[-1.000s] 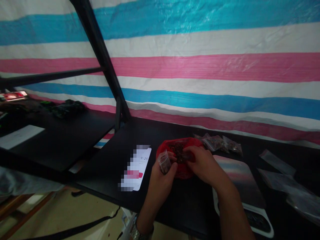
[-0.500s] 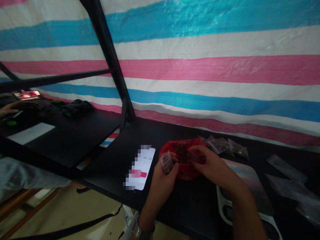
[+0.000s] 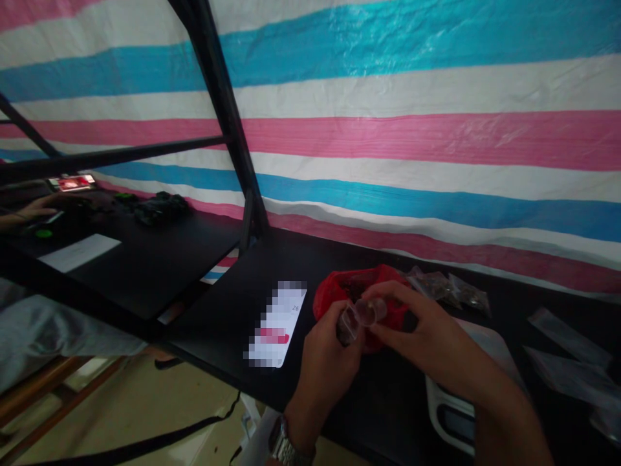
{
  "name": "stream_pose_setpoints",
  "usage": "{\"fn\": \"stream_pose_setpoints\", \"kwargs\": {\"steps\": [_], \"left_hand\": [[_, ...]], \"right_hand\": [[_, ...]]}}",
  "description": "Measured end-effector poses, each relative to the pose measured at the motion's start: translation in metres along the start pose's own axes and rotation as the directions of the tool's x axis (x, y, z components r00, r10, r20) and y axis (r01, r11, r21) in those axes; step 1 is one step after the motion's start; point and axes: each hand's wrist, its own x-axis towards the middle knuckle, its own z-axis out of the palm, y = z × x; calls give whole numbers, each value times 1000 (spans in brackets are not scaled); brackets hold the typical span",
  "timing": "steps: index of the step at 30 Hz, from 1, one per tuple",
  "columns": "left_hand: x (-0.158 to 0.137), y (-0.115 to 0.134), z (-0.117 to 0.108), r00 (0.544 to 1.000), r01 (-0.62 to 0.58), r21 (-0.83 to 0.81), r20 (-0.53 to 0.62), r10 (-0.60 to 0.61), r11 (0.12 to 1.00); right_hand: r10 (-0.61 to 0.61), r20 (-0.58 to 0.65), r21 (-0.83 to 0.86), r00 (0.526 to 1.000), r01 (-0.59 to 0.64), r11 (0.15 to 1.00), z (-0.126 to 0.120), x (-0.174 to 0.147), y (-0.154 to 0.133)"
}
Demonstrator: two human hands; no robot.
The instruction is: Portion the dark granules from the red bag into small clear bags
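Observation:
My left hand (image 3: 327, 362) is closed around a small clear plastic bag (image 3: 347, 325), its mouth facing up and something dark inside. Between the fingertips of my right hand (image 3: 420, 320) is a small clear plastic cup (image 3: 372, 311), tilted at the mouth of the little bag. Whether anything is left in the cup I cannot tell. Behind and beneath both hands sits a red plastic bag (image 3: 330, 291), open at the top, holding small brown bits too blurred to name. A white scale (image 3: 439, 414) lies partly under my right forearm.
A lit phone (image 3: 279, 327) lies left of my hands. Filled clear bags (image 3: 449, 290) sit behind the scale, and flat clear bags (image 3: 572, 362) lie at right. A black metal post (image 3: 233, 129) rises at the table's left. Another person's hand (image 3: 36, 210) is at the neighbouring table.
My right hand has lifted the cup out of the red bag and brought it left to the small bag. My left hand has moved slightly right. The view has shifted a little.

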Motion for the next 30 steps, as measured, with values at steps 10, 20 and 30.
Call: {"fn": "stream_pose_setpoints", "kwargs": {"steps": [10,20,30], "left_hand": [[-1,-3,5,993,-106,-37,-60,104,994],[2,7,6,995,58,-431,-43,-85,901],[3,18,-22,914,388,-841,403,-40,377]], "right_hand": [[-98,29,-165,995,102,981,5,1,-4],[20,-168,-97,986,-36,995,0,9,16],[-30,-152,-87,988,17,996,14,12,4]]}}
